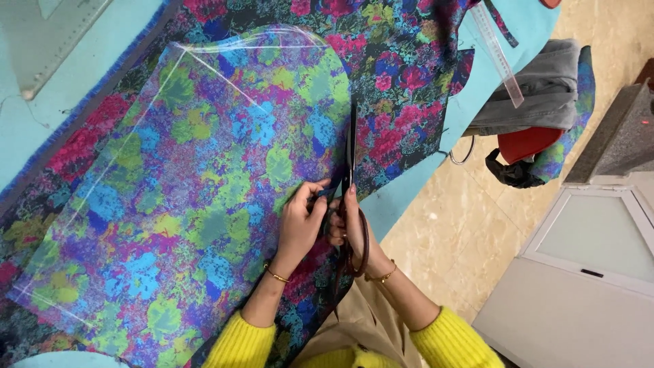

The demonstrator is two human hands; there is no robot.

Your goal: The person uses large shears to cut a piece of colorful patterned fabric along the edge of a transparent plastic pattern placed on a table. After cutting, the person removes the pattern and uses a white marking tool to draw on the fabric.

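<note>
Cutting along the edge of the clear plastic pattern sheet (170,197), your right hand (349,228) is clenched through the dark handles of the scissors (350,170), whose long blades point away from you along the sheet's right edge. Your left hand (300,221) sits just beside the scissors, its grip pinching the sheet's edge and the floral fabric (402,88) beneath it with thumb and fingertips. The fabric, dark with pink, blue and green blooms, lies spread across the turquoise bench (27,129), and the sheet covers most of it, so the colours show paler through the plastic. A gold bracelet circles each of your wrists, and yellow knitted cuffs show at the bottom. A clear ruler (501,58) lies on the bench's far right corner. Beyond the bench edge a chair (528,140) with a red seat carries grey clothing, standing on the beige tiled floor (443,238) near a pale cabinet (593,272).
</note>
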